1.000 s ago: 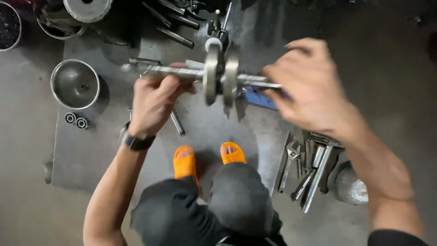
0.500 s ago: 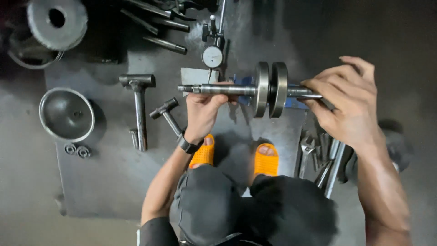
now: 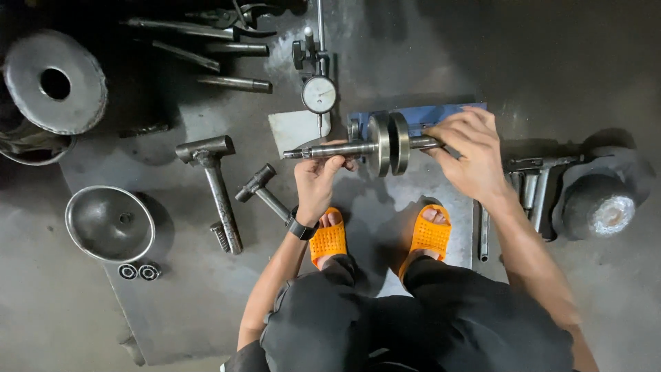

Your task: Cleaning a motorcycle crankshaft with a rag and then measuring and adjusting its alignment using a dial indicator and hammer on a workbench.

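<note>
A steel shaft (image 3: 344, 148) carrying 2 thick discs (image 3: 387, 143) lies level, held above a metal floor plate (image 3: 172, 296), in front of a blue block (image 3: 441, 114). The left hand (image 3: 318, 180) grips the shaft's left section from below, fingers curled around it. The right hand (image 3: 468, 153) covers the right end, its fingers bent and close together over the shaft tip. Just behind the shaft, a dial gauge (image 3: 319, 94) stands on a thin post. 2 hammers (image 3: 219, 193) lie to the left on the plate, then a metal bowl (image 3: 110, 224) with 2 small bearings (image 3: 138, 271) beside it. A large disc (image 3: 55, 83) with a centre hole sits far left. Wrenches (image 3: 530, 186) lie to the right. Below the shaft are the person's feet in orange sandals (image 3: 379, 238).
</note>
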